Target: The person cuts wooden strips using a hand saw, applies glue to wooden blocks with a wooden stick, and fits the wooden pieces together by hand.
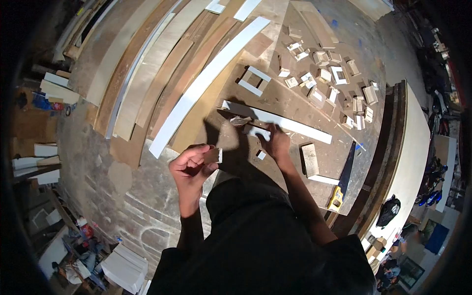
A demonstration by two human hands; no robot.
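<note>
My left hand [189,166] is raised over the near side of the table, with a small wood block [212,156] pinched between thumb and fingers. On the table, my right hand [276,141] has its fingers closed on the end of a short white-faced wood piece [257,132]. Just beyond it lies a long white strip [280,120], running toward the right. A crumpled brownish scrap [240,121] is beside the strip's left part. Below the right hand sits a small white square piece [261,155]. A square frame of short pieces [254,80] lies farther off.
Long boards [162,83] cover the table's left side, a white curved-looking strip [211,78] among them. Many small wood assemblies [322,76] cluster at far right. A yellow-handled handsaw [336,197] and a wood block [309,160] lie near the right edge.
</note>
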